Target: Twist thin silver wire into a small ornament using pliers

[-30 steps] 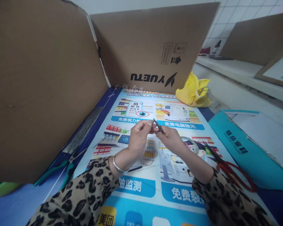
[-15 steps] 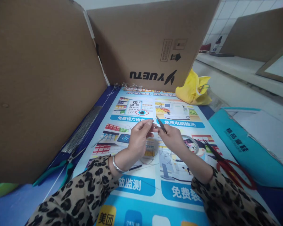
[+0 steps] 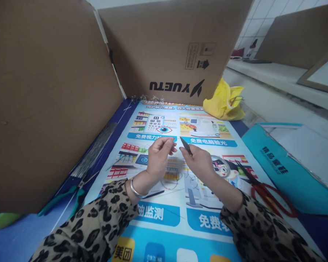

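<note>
Both hands are raised over a printed poster [image 3: 158, 218] on the table. My left hand [image 3: 159, 157] pinches something very small and thin between thumb and fingertips; what it is cannot be made out. My right hand [image 3: 198, 161] grips a slim dark tool [image 3: 185, 145] whose tip points up and left. A small gap separates the two hands' fingertips. Thin wire loops [image 3: 171, 183] lie on the poster under the hands. A silver bangle [image 3: 135, 191] circles my left wrist, and both sleeves are leopard print.
Cardboard walls stand at left [image 3: 49, 102] and behind [image 3: 169, 47]. A bundle of straight wires [image 3: 94, 153] and teal pliers [image 3: 62, 199] lie at left. Red scissors [image 3: 265, 193], a tape roll [image 3: 221, 165], a teal bag [image 3: 287, 174] and a yellow bag [image 3: 225, 103] are at right.
My hands have drawn slightly apart; earlier the fingertips and the dark tool met. The view has shifted a little upward.
</note>
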`<state>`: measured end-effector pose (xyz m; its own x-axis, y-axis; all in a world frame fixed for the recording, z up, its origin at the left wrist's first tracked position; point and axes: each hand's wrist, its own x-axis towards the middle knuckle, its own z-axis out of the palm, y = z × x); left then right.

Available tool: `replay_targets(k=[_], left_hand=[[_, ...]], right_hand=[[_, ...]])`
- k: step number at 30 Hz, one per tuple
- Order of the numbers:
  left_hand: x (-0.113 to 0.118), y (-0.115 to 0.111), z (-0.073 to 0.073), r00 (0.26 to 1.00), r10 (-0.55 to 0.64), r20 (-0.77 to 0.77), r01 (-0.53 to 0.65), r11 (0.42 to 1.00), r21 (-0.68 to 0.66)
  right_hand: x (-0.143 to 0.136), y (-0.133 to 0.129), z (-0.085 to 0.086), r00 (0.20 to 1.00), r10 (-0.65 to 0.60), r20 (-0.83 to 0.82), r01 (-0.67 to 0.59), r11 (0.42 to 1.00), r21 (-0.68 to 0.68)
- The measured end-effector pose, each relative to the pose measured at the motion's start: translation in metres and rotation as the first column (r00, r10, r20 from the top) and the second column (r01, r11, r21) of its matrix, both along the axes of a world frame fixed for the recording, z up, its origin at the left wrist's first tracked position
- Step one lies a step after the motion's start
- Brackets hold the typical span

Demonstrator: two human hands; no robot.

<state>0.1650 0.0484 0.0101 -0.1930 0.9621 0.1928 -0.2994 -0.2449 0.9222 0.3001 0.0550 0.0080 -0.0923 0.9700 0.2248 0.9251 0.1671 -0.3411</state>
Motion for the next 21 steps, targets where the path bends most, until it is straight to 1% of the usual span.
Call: replay_targets(k=[4,8,10,13,15,18,20,21], left_hand=[[-0.003,0.001,0.002,1.0,-0.002,-0.006,0.003,1.0,0.011],[-0.008,0.007,0.002,1.0,-0.016,-0.013,0.017,1.0,0.023],[-0.011,0.011,0.001,0.998,-0.057,-0.017,0.058,0.998,0.014],[-0.015,0.015,0.001,0.986,-0.165,-0.035,0.165,0.986,-0.009],[-0.015,0.016,0.0,0.976,-0.214,-0.043,0.213,0.976,-0.033],[-0.014,0.016,-0.001,0.974,-0.226,-0.014,0.225,0.973,-0.059],[-0.013,0.016,-0.002,0.978,-0.21,0.014,0.21,0.976,-0.057],[-0.012,0.016,-0.002,0.98,-0.199,0.028,0.2,0.978,-0.056]], right_hand=[[-0.001,-0.001,-0.002,0.991,-0.035,0.131,0.024,0.996,0.09],[0.001,-0.003,-0.007,0.982,-0.014,0.188,-0.02,0.984,0.179],[0.005,-0.004,-0.01,0.974,0.029,0.226,-0.079,0.973,0.218],[0.012,-0.007,-0.015,0.955,0.073,0.287,-0.152,0.953,0.264],[0.017,-0.01,-0.018,0.947,0.086,0.31,-0.173,0.949,0.263],[0.02,-0.014,-0.02,0.948,0.116,0.296,-0.19,0.953,0.236],[0.019,-0.016,-0.019,0.965,0.136,0.222,-0.179,0.966,0.187],[0.018,-0.017,-0.018,0.98,0.139,0.145,-0.158,0.978,0.134]])
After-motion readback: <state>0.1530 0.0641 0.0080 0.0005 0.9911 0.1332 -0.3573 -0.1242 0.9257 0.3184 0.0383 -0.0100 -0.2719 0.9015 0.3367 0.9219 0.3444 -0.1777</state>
